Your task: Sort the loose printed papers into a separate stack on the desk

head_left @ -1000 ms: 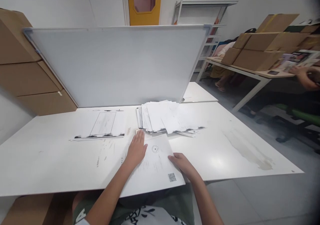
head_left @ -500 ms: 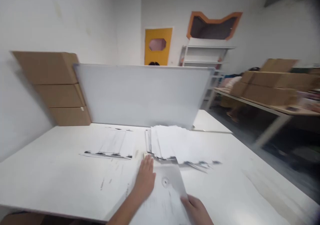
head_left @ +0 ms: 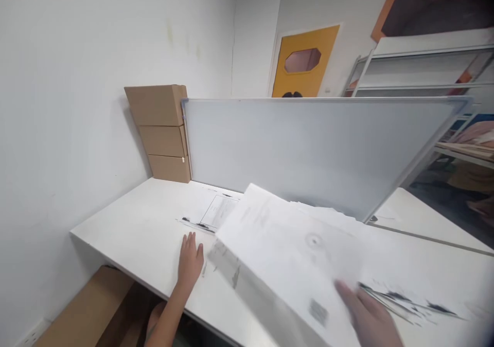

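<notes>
A large white sheet of paper (head_left: 278, 249) with faint print, a round mark and a dark square code is lifted at a tilt over the table. My right hand (head_left: 370, 316) grips its right edge, thumb on top; the hand is blurred and its other fingers are hidden. Left of the sheet, my left hand (head_left: 190, 259) is open, fingers stretched out, at the tabletop and holding nothing. Just beyond it lies a flat printed paper (head_left: 219, 212) with dark marks along its near edge. Behind the lifted sheet, more white papers (head_left: 328, 212) show partly.
A white board (head_left: 309, 146) stands across the back of the white table (head_left: 127, 218). Stacked cardboard boxes (head_left: 162, 105) stand at its left end. Below the table's left edge is an open cardboard box (head_left: 88, 306). Dark-edged papers (head_left: 409, 300) lie at right.
My left hand has let go of the sheet and moved left. My right hand has raised and tilted the sheet. The view has turned left.
</notes>
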